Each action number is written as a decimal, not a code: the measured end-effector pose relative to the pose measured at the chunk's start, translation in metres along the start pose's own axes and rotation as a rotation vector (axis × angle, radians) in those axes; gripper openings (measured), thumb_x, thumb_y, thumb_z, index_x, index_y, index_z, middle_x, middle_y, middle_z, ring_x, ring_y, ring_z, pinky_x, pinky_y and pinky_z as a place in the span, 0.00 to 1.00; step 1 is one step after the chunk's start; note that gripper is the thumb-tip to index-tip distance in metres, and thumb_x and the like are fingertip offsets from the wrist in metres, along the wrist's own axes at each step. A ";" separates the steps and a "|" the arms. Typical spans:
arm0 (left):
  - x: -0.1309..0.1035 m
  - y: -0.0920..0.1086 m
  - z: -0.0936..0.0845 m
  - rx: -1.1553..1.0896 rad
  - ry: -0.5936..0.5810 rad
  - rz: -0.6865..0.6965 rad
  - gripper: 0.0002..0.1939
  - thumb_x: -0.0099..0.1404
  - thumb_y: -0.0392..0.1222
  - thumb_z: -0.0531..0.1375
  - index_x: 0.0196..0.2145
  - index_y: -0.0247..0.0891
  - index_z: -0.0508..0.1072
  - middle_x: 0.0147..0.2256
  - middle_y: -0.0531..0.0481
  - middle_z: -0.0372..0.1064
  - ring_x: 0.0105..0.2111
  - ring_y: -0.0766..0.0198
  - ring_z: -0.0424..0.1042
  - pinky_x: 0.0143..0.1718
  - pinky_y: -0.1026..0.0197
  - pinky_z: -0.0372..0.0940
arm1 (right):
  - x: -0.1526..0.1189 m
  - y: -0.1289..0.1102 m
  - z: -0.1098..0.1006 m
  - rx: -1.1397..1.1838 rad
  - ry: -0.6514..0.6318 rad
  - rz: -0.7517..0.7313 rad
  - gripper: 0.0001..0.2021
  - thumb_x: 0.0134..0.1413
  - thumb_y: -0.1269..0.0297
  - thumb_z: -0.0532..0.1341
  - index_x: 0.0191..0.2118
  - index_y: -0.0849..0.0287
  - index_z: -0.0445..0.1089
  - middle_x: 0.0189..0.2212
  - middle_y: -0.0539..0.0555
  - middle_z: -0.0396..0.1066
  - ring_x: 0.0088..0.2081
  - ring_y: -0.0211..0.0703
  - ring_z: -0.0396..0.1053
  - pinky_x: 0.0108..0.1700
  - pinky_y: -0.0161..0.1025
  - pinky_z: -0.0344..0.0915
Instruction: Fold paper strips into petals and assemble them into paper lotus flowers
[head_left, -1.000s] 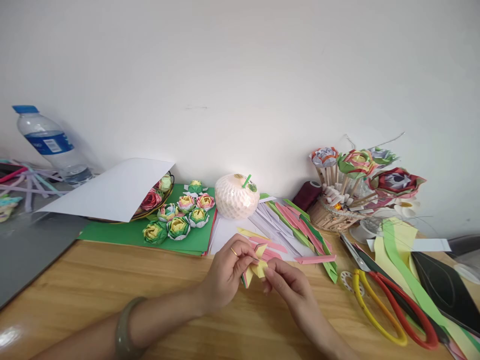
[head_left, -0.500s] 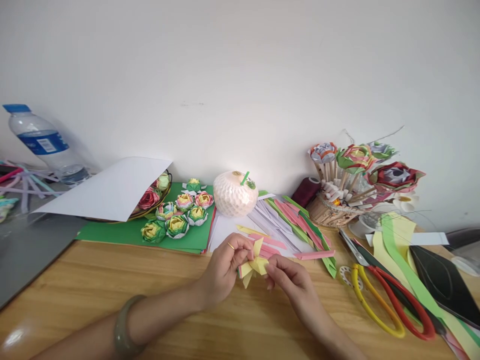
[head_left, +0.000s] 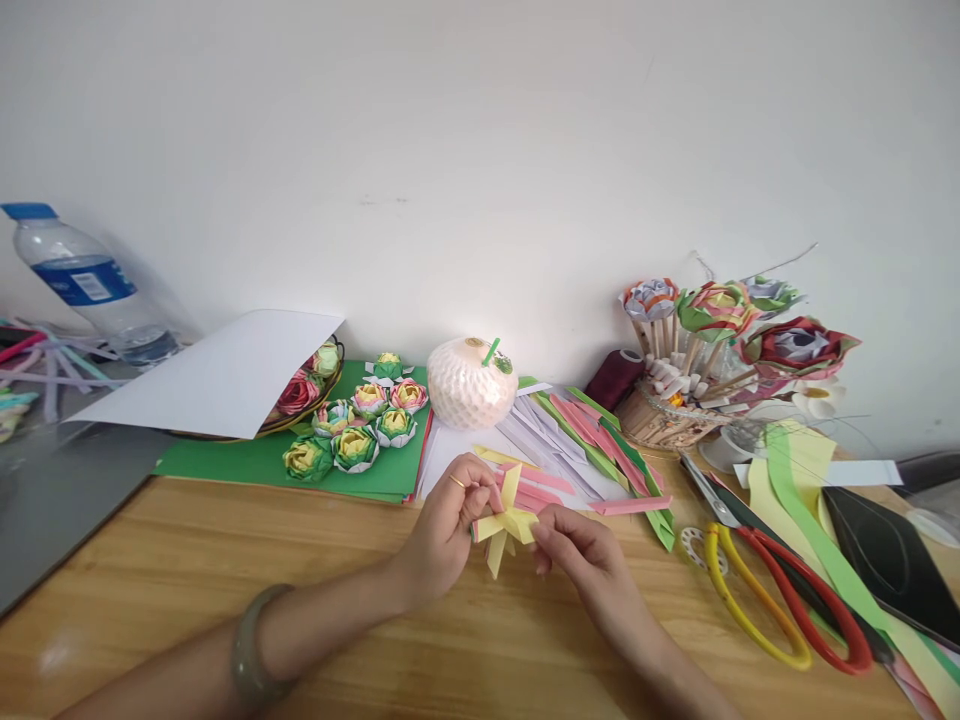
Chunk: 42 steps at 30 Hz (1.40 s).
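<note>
Between my two hands, above the wooden table, is a piece of folded yellow paper (head_left: 509,524) with several pointed arms spreading from its middle. My left hand (head_left: 448,520), with a ring on one finger, is closed on its left side; a bit of pink and green paper shows at those fingertips. My right hand (head_left: 577,550) pinches the tip of the right arm between thumb and forefinger. Just behind lie loose folded paper strips (head_left: 577,440) in pink, green, white and yellow. Finished folded paper flowers (head_left: 355,449) sit on green paper to the left.
A coconut (head_left: 471,385) in white netting with a green straw stands behind my hands. Scissors (head_left: 780,580) with red and yellow handles lie at right, near a basket of paper flowers (head_left: 671,415). A white sheet (head_left: 217,375) and a water bottle (head_left: 86,285) are at left.
The yellow folded paper has turned slightly, so its arms look more spread and its upper arm stands higher. Both hands keep their grip and have barely moved.
</note>
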<state>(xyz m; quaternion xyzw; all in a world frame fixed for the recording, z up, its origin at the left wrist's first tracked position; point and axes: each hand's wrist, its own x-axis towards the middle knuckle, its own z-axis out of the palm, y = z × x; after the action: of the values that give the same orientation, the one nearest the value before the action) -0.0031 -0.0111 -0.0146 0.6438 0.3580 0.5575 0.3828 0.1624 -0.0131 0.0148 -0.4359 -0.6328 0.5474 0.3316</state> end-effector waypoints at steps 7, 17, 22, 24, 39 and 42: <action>-0.001 0.001 0.000 0.092 0.085 0.104 0.10 0.68 0.38 0.44 0.33 0.40 0.62 0.30 0.51 0.59 0.32 0.64 0.62 0.35 0.60 0.59 | 0.000 0.001 0.000 0.021 -0.028 0.032 0.18 0.53 0.51 0.55 0.20 0.59 0.62 0.18 0.48 0.62 0.24 0.37 0.60 0.30 0.34 0.59; -0.001 0.000 -0.004 0.325 0.029 0.405 0.09 0.66 0.34 0.46 0.36 0.39 0.65 0.30 0.49 0.64 0.32 0.64 0.64 0.32 0.61 0.61 | -0.005 0.006 0.003 -0.329 0.159 -0.309 0.11 0.55 0.62 0.57 0.44 0.56 0.65 0.39 0.55 0.70 0.35 0.41 0.67 0.38 0.38 0.65; -0.002 0.002 -0.003 0.372 0.024 0.510 0.09 0.66 0.34 0.46 0.37 0.39 0.65 0.29 0.49 0.65 0.32 0.64 0.65 0.33 0.62 0.62 | -0.007 0.006 0.007 -0.325 0.150 -0.292 0.10 0.57 0.62 0.55 0.38 0.59 0.71 0.29 0.53 0.72 0.31 0.41 0.69 0.35 0.35 0.66; -0.002 0.003 -0.004 0.397 0.041 0.551 0.09 0.66 0.34 0.46 0.38 0.40 0.64 0.29 0.49 0.65 0.31 0.64 0.65 0.32 0.62 0.63 | -0.008 0.006 0.008 -0.289 0.145 -0.294 0.10 0.57 0.62 0.55 0.35 0.59 0.72 0.28 0.53 0.72 0.31 0.41 0.69 0.34 0.35 0.65; -0.002 0.007 -0.010 0.472 0.032 0.797 0.07 0.64 0.31 0.50 0.37 0.37 0.66 0.28 0.49 0.66 0.31 0.65 0.67 0.33 0.63 0.66 | -0.017 0.000 0.005 -0.405 0.145 -0.449 0.10 0.53 0.66 0.58 0.42 0.58 0.69 0.33 0.55 0.70 0.34 0.41 0.67 0.37 0.38 0.66; -0.005 0.003 -0.013 0.519 -0.041 0.867 0.09 0.60 0.28 0.53 0.37 0.36 0.66 0.30 0.48 0.68 0.33 0.63 0.67 0.34 0.61 0.68 | -0.020 0.002 0.004 -0.627 0.161 -0.668 0.16 0.49 0.72 0.59 0.46 0.57 0.65 0.38 0.57 0.67 0.39 0.44 0.65 0.38 0.39 0.66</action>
<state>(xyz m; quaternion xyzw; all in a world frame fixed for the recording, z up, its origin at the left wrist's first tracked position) -0.0168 -0.0157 -0.0128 0.8181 0.1766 0.5450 -0.0494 0.1669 -0.0334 0.0132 -0.3284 -0.8457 0.1572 0.3902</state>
